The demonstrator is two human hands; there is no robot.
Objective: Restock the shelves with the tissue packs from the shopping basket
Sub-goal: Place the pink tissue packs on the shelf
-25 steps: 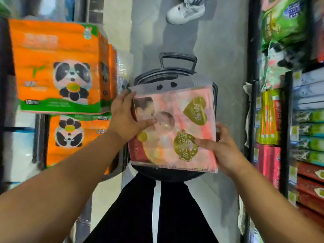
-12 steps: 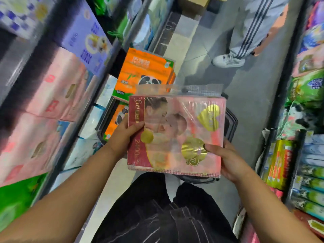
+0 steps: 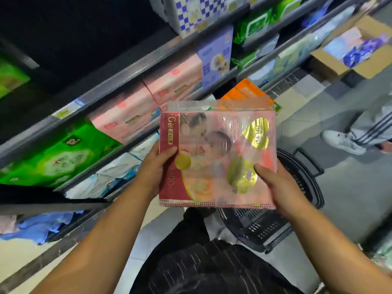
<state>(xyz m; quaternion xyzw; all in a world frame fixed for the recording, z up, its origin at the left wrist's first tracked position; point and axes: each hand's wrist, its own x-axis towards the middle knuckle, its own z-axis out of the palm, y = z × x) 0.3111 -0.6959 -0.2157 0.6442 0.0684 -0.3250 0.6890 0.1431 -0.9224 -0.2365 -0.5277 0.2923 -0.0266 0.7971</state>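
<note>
We hold the tissue pack (image 3: 216,160) by its side edges, left hand (image 3: 156,166) and right hand (image 3: 275,183) fingers curled round it; likely light, soft, its film slippery.

Pink tissue pack (image 3: 216,160) gripped at its sides by left hand (image 3: 156,166) and right hand (image 3: 277,185), above black shopping basket (image 3: 297,187), blurred shelves (image 3: 118,79) of pink, green, purple packs at left, cardboard box (image 3: 350,58) on floor

Shelves (image 3: 135,71) holding pink packs (image 3: 174,81) and green packs (image 3: 59,158) (blurred), grey floor (image 3: 350,198) bearing black basket (image 3: 265,228), cardboard box (image 3: 326,64)
</note>
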